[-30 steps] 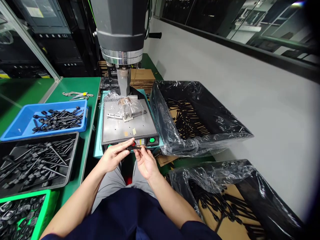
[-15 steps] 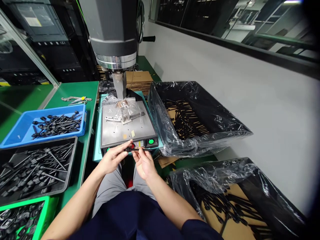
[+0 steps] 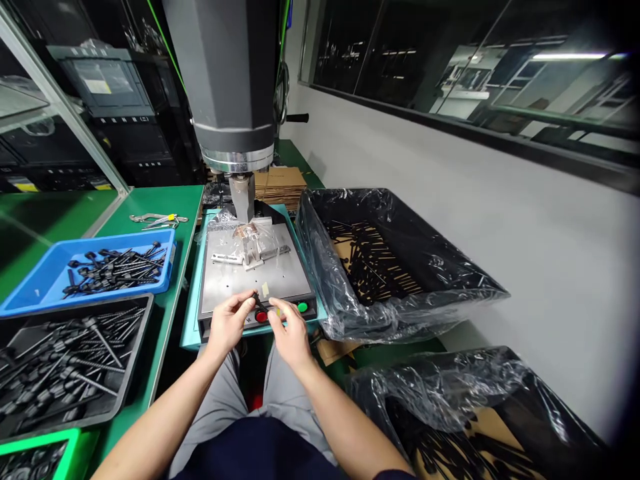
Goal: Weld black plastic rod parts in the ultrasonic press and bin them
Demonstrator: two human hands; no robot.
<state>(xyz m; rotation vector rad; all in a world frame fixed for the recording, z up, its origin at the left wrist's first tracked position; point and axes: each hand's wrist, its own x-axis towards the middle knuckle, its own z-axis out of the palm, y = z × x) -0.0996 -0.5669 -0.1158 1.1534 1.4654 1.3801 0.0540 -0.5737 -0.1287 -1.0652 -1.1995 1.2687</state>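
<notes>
My left hand [image 3: 229,321] and my right hand [image 3: 286,331] meet at the front edge of the press machine's steel plate [image 3: 235,280]. Both pinch a small black plastic part [image 3: 261,305] between their fingertips, just above the red button [image 3: 261,317]. A green button [image 3: 302,307] sits to the right of my right hand. The grey press head [image 3: 233,93] hangs over a fixture [image 3: 249,245] wrapped in clear plastic at the back of the plate.
On the green bench at left lie a blue tray [image 3: 45,257] and a black tray [image 3: 143,340], both with several black rods, and a green bin [image 3: 60,447]. Two plastic-lined boxes of black parts stand at right, one beside the press [image 3: 480,280] and one nearer to me [image 3: 550,413]. Pliers [image 3: 157,219] lie behind.
Both hands have moved up and forward with the black part, from below the machine's front panel to over its button row. The camera has tilted up.
</notes>
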